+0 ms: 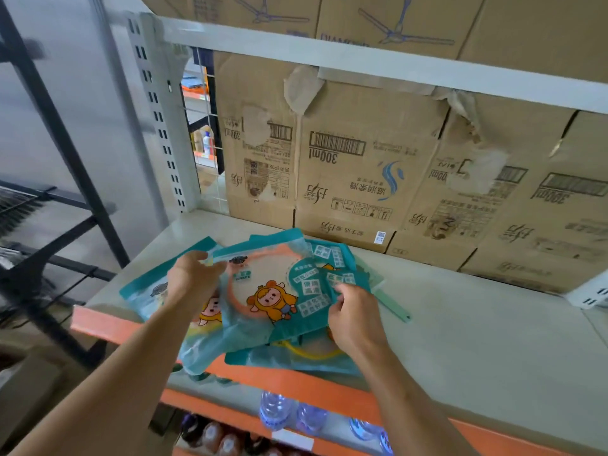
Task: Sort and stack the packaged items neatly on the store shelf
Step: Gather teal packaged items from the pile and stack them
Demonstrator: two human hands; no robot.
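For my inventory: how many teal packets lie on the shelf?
4: top packet held by left hand and right hand; one beneath at left; one behind; one at front edge. Others may be hidden.

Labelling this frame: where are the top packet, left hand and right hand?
top packet (269, 299): head view, cartoon figure.
left hand (190, 279): head view, back of hand.
right hand (353, 320): head view, back of hand.

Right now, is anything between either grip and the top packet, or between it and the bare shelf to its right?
Nothing visible. The left grip and right grip pinch the top packet at its edges. Only a thin green strip lies on the shelf just right of the pile; cardboard boxes stand behind.
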